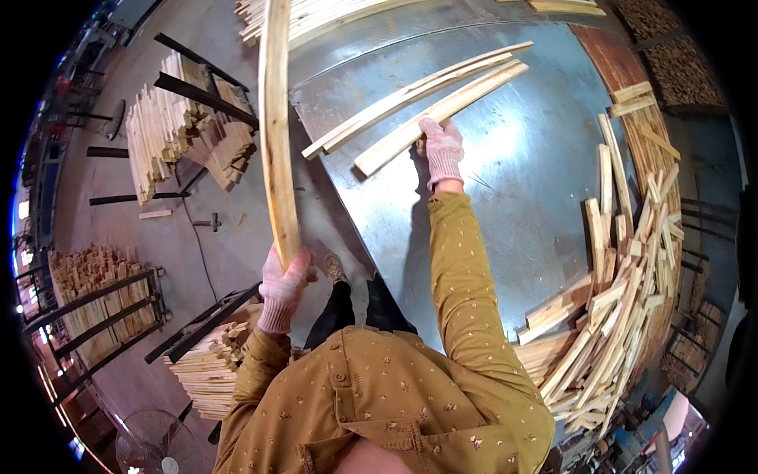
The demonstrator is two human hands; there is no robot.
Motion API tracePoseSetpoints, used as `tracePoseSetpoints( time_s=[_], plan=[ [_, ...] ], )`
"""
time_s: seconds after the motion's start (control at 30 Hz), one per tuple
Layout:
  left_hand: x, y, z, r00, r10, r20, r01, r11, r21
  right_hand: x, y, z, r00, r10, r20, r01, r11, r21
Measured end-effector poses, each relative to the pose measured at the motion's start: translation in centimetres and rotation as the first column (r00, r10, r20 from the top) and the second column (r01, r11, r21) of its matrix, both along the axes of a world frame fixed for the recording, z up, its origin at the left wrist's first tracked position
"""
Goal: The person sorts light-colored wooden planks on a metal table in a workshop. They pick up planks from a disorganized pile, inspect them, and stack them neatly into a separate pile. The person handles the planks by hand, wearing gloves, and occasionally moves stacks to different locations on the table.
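My left hand [286, 286], in a pale pink knit glove, is closed round the near end of a long wooden board [276, 126]. That board stretches away past the table's left edge, its far end cut off by the top of the view. On the metal-topped table [489, 205], my gloved right hand [440, 146] grips a shorter wooden strip [387, 154] left of its middle. Part of that hand's fingers is hidden behind the strip and the glove. Just beyond lie narrow strips [410, 96], side by side and slanting up to the right.
A heap of loose wood offcuts [624, 324] covers the table's right side. More boards [347, 20] lie at the far edge. On the left stand racks with stacked wood [154, 134], [103, 304] and a stack [207, 371] near my left elbow. A fan [162, 446] stands lower left.
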State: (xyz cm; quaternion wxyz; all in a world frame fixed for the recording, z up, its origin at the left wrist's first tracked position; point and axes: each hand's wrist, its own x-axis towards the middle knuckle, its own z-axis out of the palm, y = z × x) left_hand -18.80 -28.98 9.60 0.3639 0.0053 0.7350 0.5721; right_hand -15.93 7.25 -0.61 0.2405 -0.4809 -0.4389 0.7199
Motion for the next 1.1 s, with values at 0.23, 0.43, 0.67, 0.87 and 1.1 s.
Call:
tracePoseSetpoints(
  time_s=[0.23,0.43,0.67,0.87,1.1],
  plan=[
    [0.3,7.5,-1.3,0.760,-0.328,-0.561,0.382,0.924,-0.023,5.7,-8.0,7.7,0.961,0.000,0.277,-0.129,0.885,0.447],
    [0.7,10.6,0.1,0.685,-0.438,-0.582,0.333,0.899,-0.285,3.7,-8.6,11.8,0.988,0.123,-0.088,-0.057,0.842,0.537],
    [2.0,2.1,-1.5,0.304,-0.242,-0.921,-0.023,0.965,-0.261,-2.1,-13.3,9.7,0.735,0.516,-0.439,-0.134,0.746,0.652],
    [10.0,-7.6,1.7,0.794,0.057,-0.605,-0.135,0.987,-0.085,-2.6,-27.0,16.2,0.504,0.641,-0.578,-0.708,0.691,0.149],
    [13.4,-22.2,0.0,0.472,0.633,-0.613,-0.701,0.692,0.176,-1.8,-50.4,17.4,0.091,0.939,-0.331,-0.824,0.258,0.504]
  ],
)
